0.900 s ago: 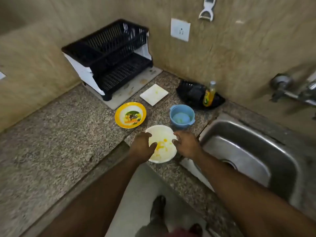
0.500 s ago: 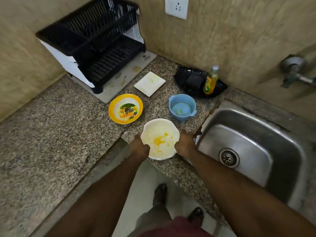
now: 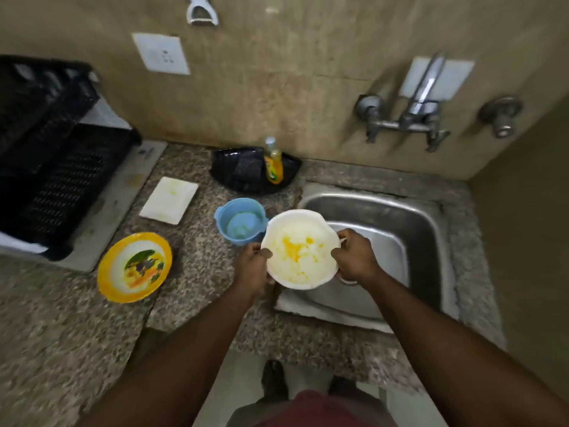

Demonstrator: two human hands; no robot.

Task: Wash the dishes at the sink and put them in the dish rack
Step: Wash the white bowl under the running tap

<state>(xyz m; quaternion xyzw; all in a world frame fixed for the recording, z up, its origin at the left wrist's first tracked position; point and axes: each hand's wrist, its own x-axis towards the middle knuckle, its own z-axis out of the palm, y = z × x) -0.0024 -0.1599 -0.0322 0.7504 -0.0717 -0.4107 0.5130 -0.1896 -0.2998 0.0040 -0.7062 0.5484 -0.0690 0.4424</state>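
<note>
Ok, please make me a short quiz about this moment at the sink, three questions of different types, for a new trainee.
1. True or false: the left hand and right hand both grip the white bowl.
2. What stands in the black tray? A) dish soap bottle B) cup
3. Fill in: the blue bowl sits left of the ___.

Key: 1 true; 2 A; 3 sink.

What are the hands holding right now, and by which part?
Both hold the white bowl by its rim: the left hand on its left edge, the right hand on its right edge.
</note>
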